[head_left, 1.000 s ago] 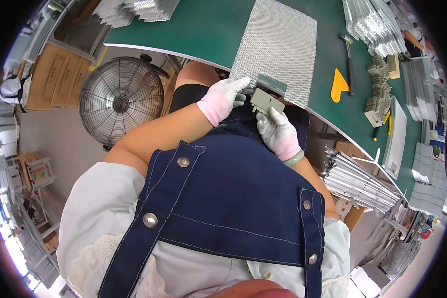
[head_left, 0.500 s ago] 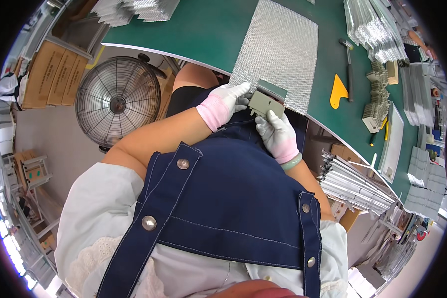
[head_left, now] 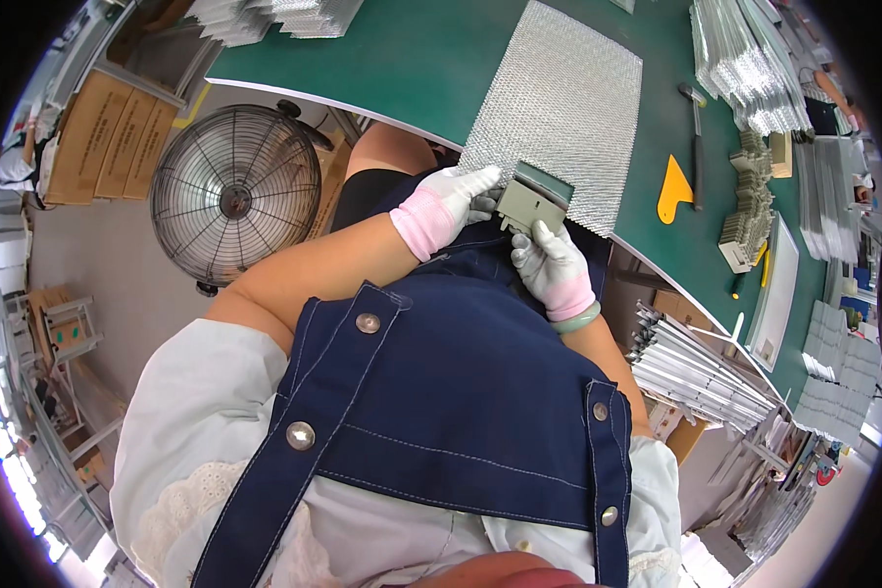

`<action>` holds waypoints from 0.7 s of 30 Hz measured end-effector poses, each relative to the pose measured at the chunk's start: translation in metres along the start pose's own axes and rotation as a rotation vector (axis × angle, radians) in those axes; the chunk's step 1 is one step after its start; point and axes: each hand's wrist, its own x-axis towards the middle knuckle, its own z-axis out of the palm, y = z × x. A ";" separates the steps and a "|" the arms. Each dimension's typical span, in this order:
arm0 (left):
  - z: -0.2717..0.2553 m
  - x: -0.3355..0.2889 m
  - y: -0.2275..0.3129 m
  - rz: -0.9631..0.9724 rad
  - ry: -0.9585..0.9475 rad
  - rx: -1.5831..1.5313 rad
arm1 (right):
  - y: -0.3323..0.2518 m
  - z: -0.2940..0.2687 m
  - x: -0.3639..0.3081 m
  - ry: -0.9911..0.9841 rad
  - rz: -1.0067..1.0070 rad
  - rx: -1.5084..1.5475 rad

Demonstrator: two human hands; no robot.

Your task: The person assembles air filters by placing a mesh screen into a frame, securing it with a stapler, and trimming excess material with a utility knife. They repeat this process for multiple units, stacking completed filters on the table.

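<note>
Two-handed, clamping mesh panel (head_left: 559, 108) in fingers of left hand (head_left: 453, 199), pinching grey tabbed bracket (head_left: 531, 207) in those of right hand (head_left: 556, 267), apparently for steadiness.

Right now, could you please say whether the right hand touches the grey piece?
Touching: the head view shows the right hand holding the grey piece, thumb overlapping its edge.

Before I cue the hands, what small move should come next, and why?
Perhaps ease the grey-green, plastic-looking rectangular block into the notch in the silver metallic mesh panel: the pink-cuffed, white-gloved right hand holds it at the opening, where green tabletop shows.
</note>
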 end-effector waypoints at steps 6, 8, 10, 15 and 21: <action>0.001 -0.001 0.002 0.001 0.029 0.044 | 0.003 -0.002 0.002 -0.040 0.008 0.032; 0.000 0.000 0.001 0.016 0.044 0.060 | 0.002 -0.003 0.001 -0.026 0.016 0.012; 0.000 0.001 0.002 -0.007 0.078 0.127 | 0.001 0.000 0.000 0.000 0.015 -0.014; 0.005 -0.003 0.009 0.031 0.173 0.299 | -0.003 0.027 -0.002 0.135 -0.036 -0.028; -0.002 -0.003 0.004 -0.085 0.037 0.022 | -0.010 0.030 0.000 0.155 -0.007 -0.114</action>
